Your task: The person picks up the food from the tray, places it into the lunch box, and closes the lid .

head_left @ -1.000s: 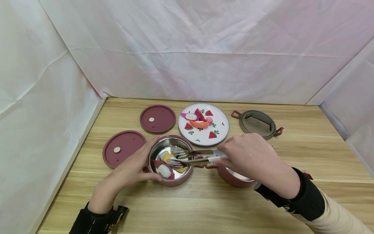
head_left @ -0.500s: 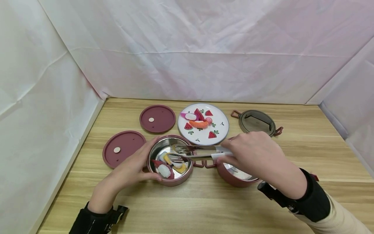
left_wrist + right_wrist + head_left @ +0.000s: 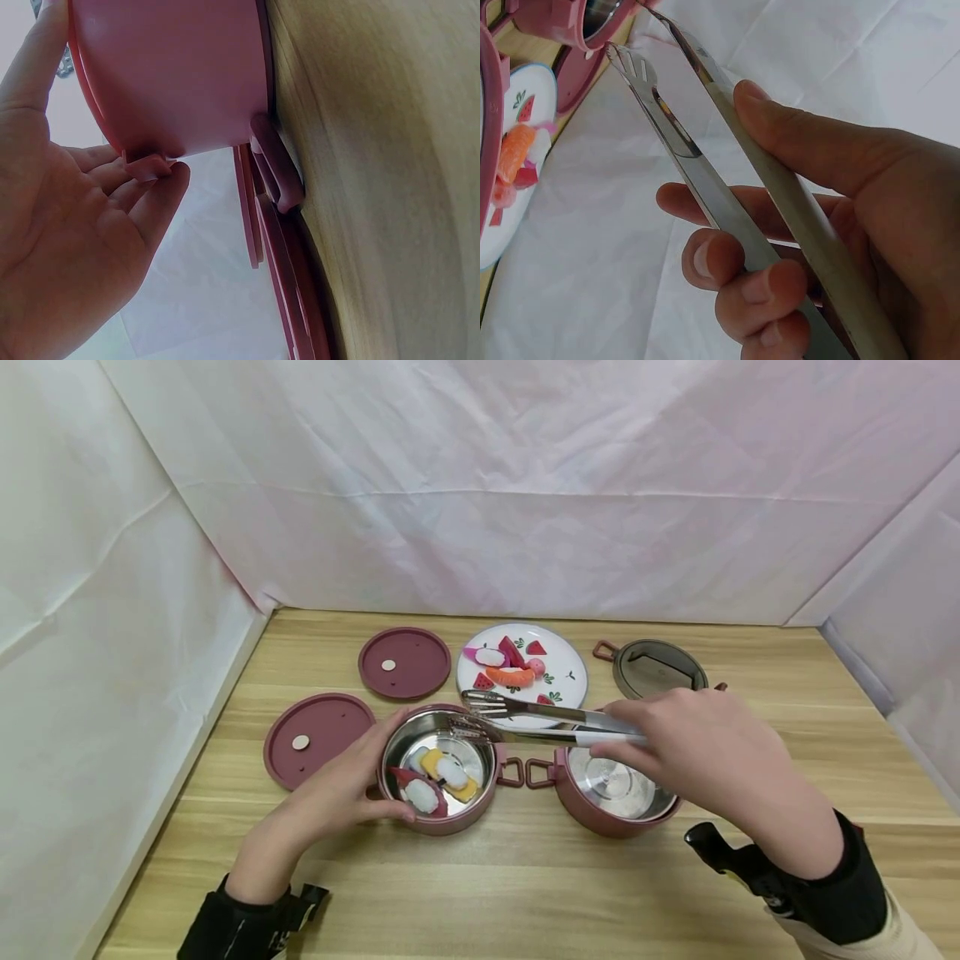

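Observation:
My left hand (image 3: 341, 785) grips the left pink pot (image 3: 453, 825) at its rim, thumb in front and fingers round the far side. In the left wrist view fingertips touch its upper handle (image 3: 146, 166). Inside lie a yellow-and-white sushi piece (image 3: 448, 770) and a red-and-white one (image 3: 423, 795), with a greyish piece partly hidden beside them. My right hand (image 3: 697, 747) holds metal tongs (image 3: 547, 718) by their pale grips, the thumb on one arm and fingers round the other. Their tips are spread with nothing between them, above the pot's back edge and the plate's front edge.
A right pink pot (image 3: 611, 814) with nothing seen inside stands beside the left one, handles almost meeting. Behind are a white plate (image 3: 566, 685) with several toy foods and a dark glass lid (image 3: 660, 668). Two maroon lids (image 3: 405, 662) lie to the left. White cloth (image 3: 487, 485) hangs behind.
My right hand has lifted the tongs out of the left pot and moved them up and to the right. The sushi pieces stay in the pot. My left hand has not moved.

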`<state>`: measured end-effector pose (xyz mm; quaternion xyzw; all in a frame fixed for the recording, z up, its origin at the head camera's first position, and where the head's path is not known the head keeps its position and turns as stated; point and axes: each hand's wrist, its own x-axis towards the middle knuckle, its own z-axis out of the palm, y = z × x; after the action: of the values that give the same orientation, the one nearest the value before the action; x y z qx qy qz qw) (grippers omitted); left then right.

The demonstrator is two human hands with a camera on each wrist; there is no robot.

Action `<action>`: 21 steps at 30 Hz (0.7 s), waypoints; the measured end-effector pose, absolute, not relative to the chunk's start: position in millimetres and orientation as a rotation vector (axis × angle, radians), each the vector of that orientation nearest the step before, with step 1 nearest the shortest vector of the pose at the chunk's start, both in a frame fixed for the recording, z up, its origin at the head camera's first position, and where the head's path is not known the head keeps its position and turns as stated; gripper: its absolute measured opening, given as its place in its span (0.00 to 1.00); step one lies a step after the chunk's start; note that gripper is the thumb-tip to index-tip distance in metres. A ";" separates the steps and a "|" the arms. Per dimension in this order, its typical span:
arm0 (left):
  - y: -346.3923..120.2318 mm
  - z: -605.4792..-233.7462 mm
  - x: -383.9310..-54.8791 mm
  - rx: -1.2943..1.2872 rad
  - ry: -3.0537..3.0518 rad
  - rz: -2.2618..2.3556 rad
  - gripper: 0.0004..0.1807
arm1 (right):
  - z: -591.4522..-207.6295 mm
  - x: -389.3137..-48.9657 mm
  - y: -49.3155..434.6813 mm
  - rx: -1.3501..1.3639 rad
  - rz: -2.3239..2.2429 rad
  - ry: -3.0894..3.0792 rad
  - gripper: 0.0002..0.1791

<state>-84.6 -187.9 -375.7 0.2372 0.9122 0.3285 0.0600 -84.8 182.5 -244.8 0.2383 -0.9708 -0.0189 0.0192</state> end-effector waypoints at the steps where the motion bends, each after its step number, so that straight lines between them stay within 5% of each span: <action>1: -187.8 -375.4 -84.7 0.718 2.761 0.995 0.65 | -244.9 -84.8 185.0 0.738 -0.056 -3.011 0.27; 21: -187.7 -374.6 -84.3 0.735 2.765 0.999 0.63 | -274.4 -77.1 226.1 0.501 0.054 -3.006 0.28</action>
<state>-84.3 -187.7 -374.6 0.2422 0.9110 0.3292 0.0557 -77.1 226.1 -274.4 0.1641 -0.9852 0.0178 0.0467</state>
